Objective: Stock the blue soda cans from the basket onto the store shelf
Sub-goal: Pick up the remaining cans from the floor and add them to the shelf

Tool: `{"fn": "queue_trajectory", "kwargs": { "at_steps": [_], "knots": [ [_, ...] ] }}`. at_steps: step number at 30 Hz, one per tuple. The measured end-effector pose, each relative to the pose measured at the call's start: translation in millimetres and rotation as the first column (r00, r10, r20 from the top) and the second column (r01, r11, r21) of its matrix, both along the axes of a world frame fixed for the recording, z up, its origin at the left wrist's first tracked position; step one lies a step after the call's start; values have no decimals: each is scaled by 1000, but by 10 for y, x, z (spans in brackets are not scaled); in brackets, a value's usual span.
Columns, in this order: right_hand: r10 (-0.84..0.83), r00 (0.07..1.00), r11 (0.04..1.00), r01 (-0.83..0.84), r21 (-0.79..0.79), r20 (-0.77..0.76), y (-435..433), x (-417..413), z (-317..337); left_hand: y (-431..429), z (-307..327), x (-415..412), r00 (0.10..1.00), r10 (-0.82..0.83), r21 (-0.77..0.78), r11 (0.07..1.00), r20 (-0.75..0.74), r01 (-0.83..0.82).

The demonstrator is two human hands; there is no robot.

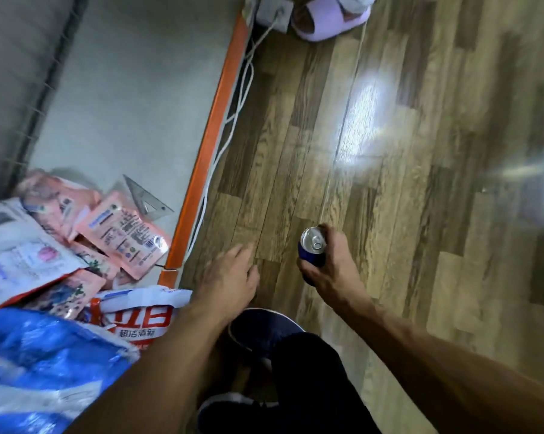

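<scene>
The wood-plank floor fills most of the view, blurred, with a bright glare patch on it; to the left lies a low grey shelf edged by an orange rim, a white cable trailing beside it. Pink packets and a blue bag crowd the shelf's near end, and no basket shows. The right hand has its grip closed around an upright blue soda can, held above the floor, well apart from the shelf. The left hand hangs empty, fingers loosely spread. To do this well, I judge the can should stay upright and go to bare grey shelf beyond the packets.
</scene>
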State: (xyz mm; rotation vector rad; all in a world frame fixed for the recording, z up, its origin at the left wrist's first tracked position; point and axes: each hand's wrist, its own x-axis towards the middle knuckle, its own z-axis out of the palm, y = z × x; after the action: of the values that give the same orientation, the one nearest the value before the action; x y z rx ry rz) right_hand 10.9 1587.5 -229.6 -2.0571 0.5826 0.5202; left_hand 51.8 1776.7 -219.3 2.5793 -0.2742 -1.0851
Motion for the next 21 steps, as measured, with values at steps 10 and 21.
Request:
{"fn": "queue_trajectory", "kwargs": {
  "at_steps": [10, 21],
  "knots": [
    [232, 941, 970, -241, 7, 245, 152, 213, 3462, 115, 3486, -306, 922, 156, -139, 984, 353, -113],
    [506, 694, 818, -574, -31, 511, 541, 306, 6327, 418, 6210, -977, 561, 446, -351, 895, 697, -276]
  ]
}}
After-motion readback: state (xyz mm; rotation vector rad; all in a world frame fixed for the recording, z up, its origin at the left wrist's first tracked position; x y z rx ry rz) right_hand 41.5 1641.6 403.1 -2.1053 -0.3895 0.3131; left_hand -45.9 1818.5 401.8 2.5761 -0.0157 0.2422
